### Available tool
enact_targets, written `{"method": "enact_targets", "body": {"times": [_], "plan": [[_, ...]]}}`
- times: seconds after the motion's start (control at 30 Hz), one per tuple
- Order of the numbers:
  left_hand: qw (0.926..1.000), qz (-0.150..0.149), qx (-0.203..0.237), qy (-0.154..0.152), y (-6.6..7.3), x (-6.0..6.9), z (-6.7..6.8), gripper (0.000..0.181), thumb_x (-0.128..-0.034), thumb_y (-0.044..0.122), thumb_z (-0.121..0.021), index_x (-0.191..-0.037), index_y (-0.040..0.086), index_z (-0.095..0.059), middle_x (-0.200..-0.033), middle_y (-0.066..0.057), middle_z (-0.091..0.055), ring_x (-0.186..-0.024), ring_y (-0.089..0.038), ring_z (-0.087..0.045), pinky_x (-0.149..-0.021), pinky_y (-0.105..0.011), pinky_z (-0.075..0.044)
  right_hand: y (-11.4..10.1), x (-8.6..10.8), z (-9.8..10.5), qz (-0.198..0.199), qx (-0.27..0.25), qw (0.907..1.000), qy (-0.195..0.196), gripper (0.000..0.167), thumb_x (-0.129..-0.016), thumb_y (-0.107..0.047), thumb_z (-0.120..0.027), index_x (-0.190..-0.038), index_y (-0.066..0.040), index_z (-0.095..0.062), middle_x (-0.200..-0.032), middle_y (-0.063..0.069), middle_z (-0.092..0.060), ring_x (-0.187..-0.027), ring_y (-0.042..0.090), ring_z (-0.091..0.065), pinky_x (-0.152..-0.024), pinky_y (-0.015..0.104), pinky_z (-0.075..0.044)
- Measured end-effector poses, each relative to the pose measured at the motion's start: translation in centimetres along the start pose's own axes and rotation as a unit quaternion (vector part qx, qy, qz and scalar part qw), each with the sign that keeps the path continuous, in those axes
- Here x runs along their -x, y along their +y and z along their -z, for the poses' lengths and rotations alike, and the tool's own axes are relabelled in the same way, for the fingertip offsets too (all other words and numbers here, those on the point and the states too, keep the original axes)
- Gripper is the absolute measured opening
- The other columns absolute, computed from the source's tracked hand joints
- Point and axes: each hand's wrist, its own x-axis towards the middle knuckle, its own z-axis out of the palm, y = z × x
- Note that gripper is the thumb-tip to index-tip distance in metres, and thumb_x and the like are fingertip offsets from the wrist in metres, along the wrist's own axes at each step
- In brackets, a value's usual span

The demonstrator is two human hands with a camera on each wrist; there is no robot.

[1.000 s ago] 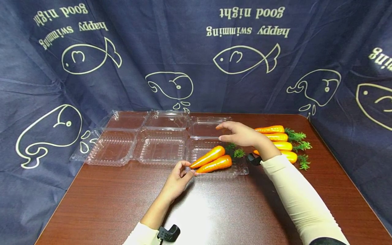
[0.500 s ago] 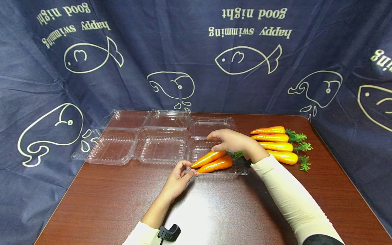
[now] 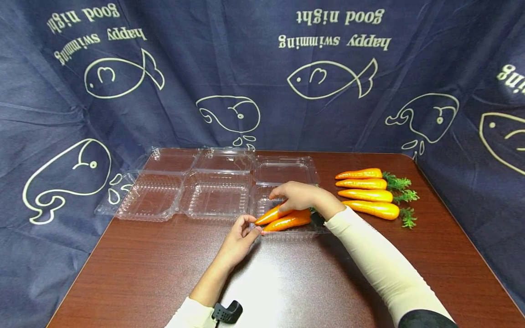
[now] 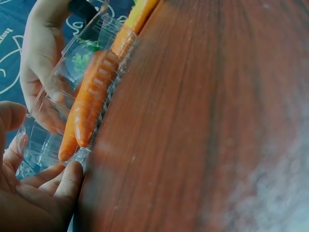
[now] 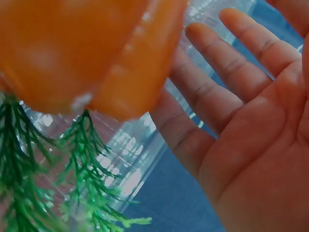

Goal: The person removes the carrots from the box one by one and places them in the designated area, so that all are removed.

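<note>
Two orange carrots [image 3: 288, 220] lie side by side in a clear plastic container [image 3: 295, 237], tips toward the left. My left hand [image 3: 237, 242] pinches the container's near left corner, close to the carrot tips; the left wrist view shows its thumb [image 4: 71, 181] at the container wall. My right hand [image 3: 301, 197] is over the container and covers part of the rear carrot [image 3: 268, 215]. In the right wrist view its fingers [image 5: 205, 92] are fairly straight and lie alongside a carrot [image 5: 140, 72]. Green leafy tops [image 5: 84, 159] show below the carrots' thick ends there.
Several carrots [image 3: 371, 209] with green tops lie in a stack of rows at the right of the brown table [image 3: 164, 273]. Two more clear containers [image 3: 217, 200] with raised lids stand left of the held one. A blue fish-print cloth [image 3: 262, 68] hangs behind.
My right hand has moved left and down, from above the container's right side onto the rear carrot. My left hand has stayed at the container's corner.
</note>
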Motion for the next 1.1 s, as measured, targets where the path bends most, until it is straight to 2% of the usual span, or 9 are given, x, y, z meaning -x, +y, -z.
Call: {"method": "enact_targets", "body": {"times": [0.17, 0.27, 0.47, 0.6, 0.83, 1.03, 1.1], "plan": [[1.0, -0.001, -0.001, -0.001, 2.1, 1.0, 0.0, 0.026, -0.0979, 0.004, -0.058, -0.12, -0.006, -0.049, -0.114, -0.021, -0.061, -0.074, -0.013, -0.047, -0.058, -0.02, -0.034, 0.2, -0.3, -0.5, -0.01, 0.019, 0.9995, -0.021, 0.043, -0.087, -0.013, -0.075, -0.127, -0.003, -0.064, -0.125, 0.012, -0.065, -0.114, 0.029, -0.06, -0.099, 0.043, -0.045], [1.0, 0.001, -0.005, -0.002, 2.1, 1.0, 0.0, 0.026, -0.0981, 0.004, -0.058, -0.121, -0.005, -0.049, -0.109, -0.017, -0.062, -0.07, -0.011, -0.045, -0.058, -0.02, -0.034, 0.4, -0.4, -0.8, -0.02, 0.025, 0.9991, -0.029, 0.043, -0.086, -0.012, -0.076, -0.127, -0.005, -0.064, -0.124, 0.01, -0.065, -0.111, 0.026, -0.061, -0.097, 0.041, -0.046], [1.0, -0.002, 0.0, -0.004, 2.2, 1.1, 0.2, 0.026, -0.0976, 0.004, -0.058, -0.12, -0.005, -0.049, -0.12, -0.025, -0.059, -0.068, -0.008, -0.042, -0.057, -0.019, -0.034, 0.2, -0.5, -1.2, -0.028, 0.023, 0.9987, -0.036, 0.041, -0.085, -0.007, -0.075, -0.126, -0.006, -0.065, -0.12, 0.008, -0.066, -0.102, 0.021, -0.061, -0.092, 0.037, -0.047], [1.0, -0.001, 0.005, -0.008, 1.7, 0.7, 0.2, 0.026, -0.0974, 0.003, -0.058, -0.12, -0.006, -0.049, -0.121, -0.027, -0.058, -0.072, -0.011, -0.046, -0.059, -0.019, -0.035, 0.3, -0.5, -1.3, -0.028, 0.015, 0.9987, -0.04, 0.038, -0.086, -0.006, -0.074, -0.123, -0.008, -0.067, -0.115, 0.005, -0.067, -0.099, 0.02, -0.06, -0.089, 0.036, -0.047], [1.0, -0.002, -0.001, -0.002, -1.0, -0.5, 0.1, 0.026, -0.0987, 0.007, -0.058, -0.122, -0.002, -0.049, -0.116, -0.02, -0.061, -0.072, -0.011, -0.048, -0.057, -0.019, -0.035, 0.4, -0.5, -1.2, -0.019, 0.008, 0.9988, -0.045, 0.036, -0.086, -0.004, -0.073, -0.122, -0.01, -0.068, -0.104, -0.001, -0.068, -0.092, 0.013, -0.06, -0.086, 0.032, -0.048], [0.9998, -0.008, 0.017, -0.002, -1.3, -0.6, 0.1, 0.027, -0.0989, 0.011, -0.059, -0.123, 0.001, -0.05, -0.122, -0.019, -0.06, -0.081, -0.016, -0.054, -0.058, -0.02, -0.037, 0.3, -0.5, -1.1, -0.014, 0.0, 0.9989, -0.045, 0.031, -0.087, -0.004, -0.072, -0.116, -0.013, -0.071, -0.099, -0.005, -0.067, -0.092, 0.012, -0.058, -0.086, 0.032, -0.047], [0.9998, -0.01, 0.018, -0.001, -1.3, -0.5, 0.1, 0.027, -0.0989, 0.01, -0.059, -0.122, 0.001, -0.05, -0.121, -0.019, -0.06, -0.079, -0.016, -0.053, -0.057, -0.02, -0.036, 0.2, -0.4, -1.0, -0.005, 0.003, 0.9992, -0.04, 0.03, -0.087, -0.004, -0.072, -0.115, -0.013, -0.072, -0.1, -0.005, -0.068, -0.093, 0.012, -0.058, -0.087, 0.033, -0.047]]}}
